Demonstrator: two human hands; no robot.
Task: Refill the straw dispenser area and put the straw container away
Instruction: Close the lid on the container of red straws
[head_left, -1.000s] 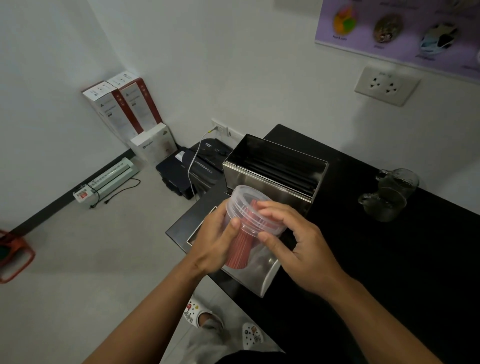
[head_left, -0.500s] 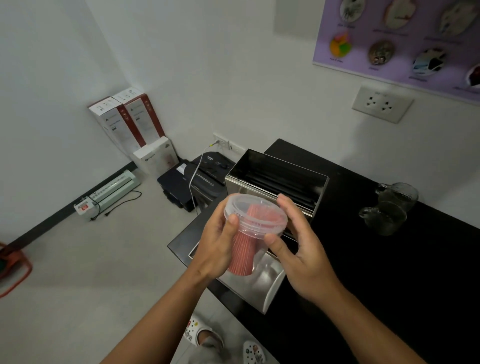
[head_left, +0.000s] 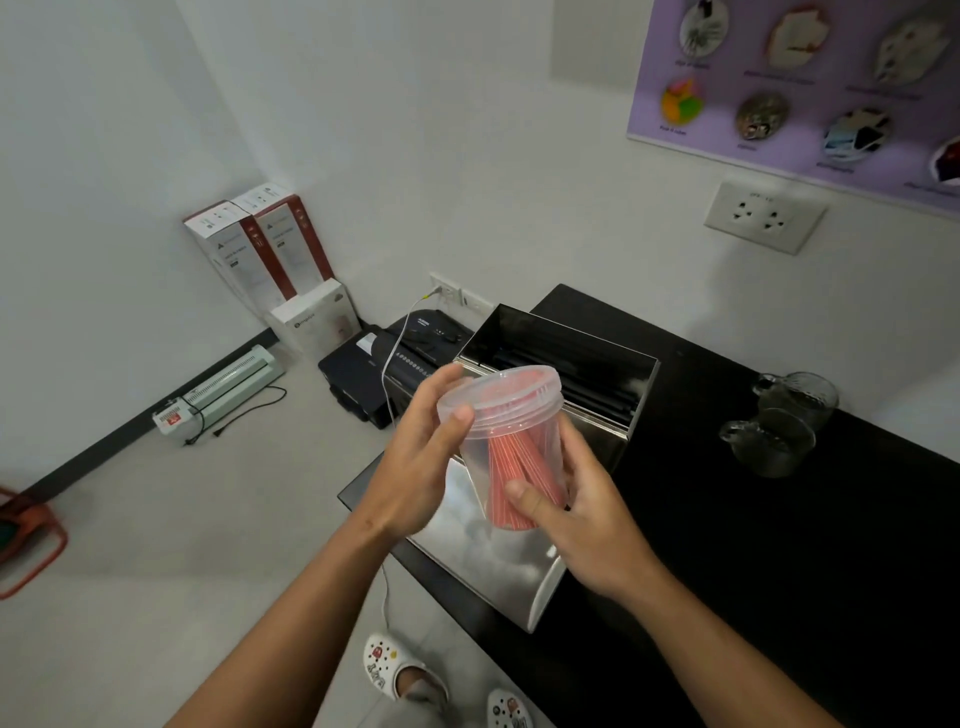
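At a black counter (head_left: 779, 545) in a white-walled corner, the clear lidded plastic tub of red straws (head_left: 511, 441) has lifted and tilted above the open steel dispenser (head_left: 561, 374). The left hand (head_left: 421, 467) now grips its lid rim, the right hand (head_left: 576, 512) its base, probably readying to unlid it.

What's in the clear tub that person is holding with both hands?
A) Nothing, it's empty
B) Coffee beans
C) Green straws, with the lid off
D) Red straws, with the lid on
D: red straws show through the wall of the clear tub, and its lid sits on top, while the left hand and right hand hold it.
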